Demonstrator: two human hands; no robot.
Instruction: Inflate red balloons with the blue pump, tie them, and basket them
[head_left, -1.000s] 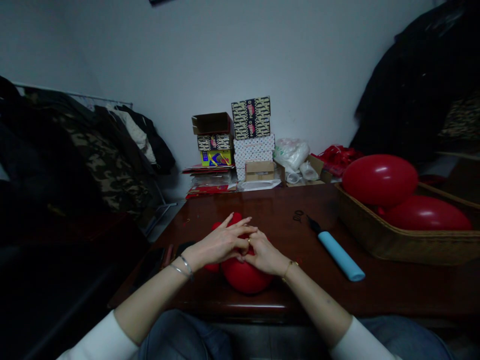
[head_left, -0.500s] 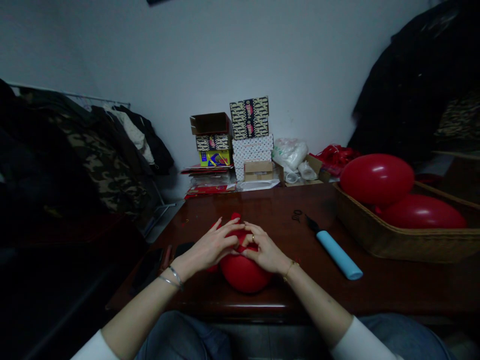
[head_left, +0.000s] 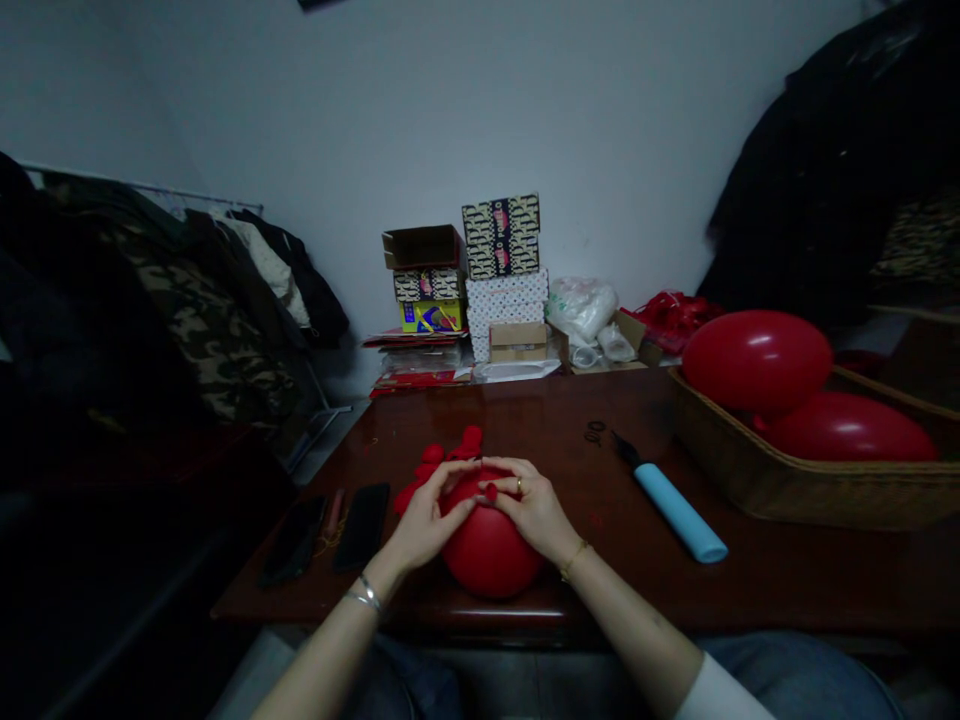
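An inflated red balloon (head_left: 491, 560) rests at the table's near edge between my hands. My left hand (head_left: 427, 515) curves over its left side, thumb and fingertips drawn together at the top. From the right, my right hand (head_left: 538, 508) closes on the same spot, where the balloon's small red neck pokes out between thumb and fingers. Whether the neck is knotted I cannot tell. Just behind my left hand lies a cluster of limp red balloons (head_left: 431, 460), partly hidden by the fingers.
A light-blue hand pump (head_left: 681, 512) and dark scissors (head_left: 595, 432) lie to the right. A wicker basket (head_left: 817, 492) holds inflated red balloons (head_left: 757, 360). Two dark phones (head_left: 361, 525) lie at left. Stacked boxes (head_left: 506, 300) and plastic bags (head_left: 581, 308) stand along the wall.
My left hand has swung back toward me and left, its fingers now curled round the balloon's top. The limp balloons and a phone show more. My right hand has barely moved.
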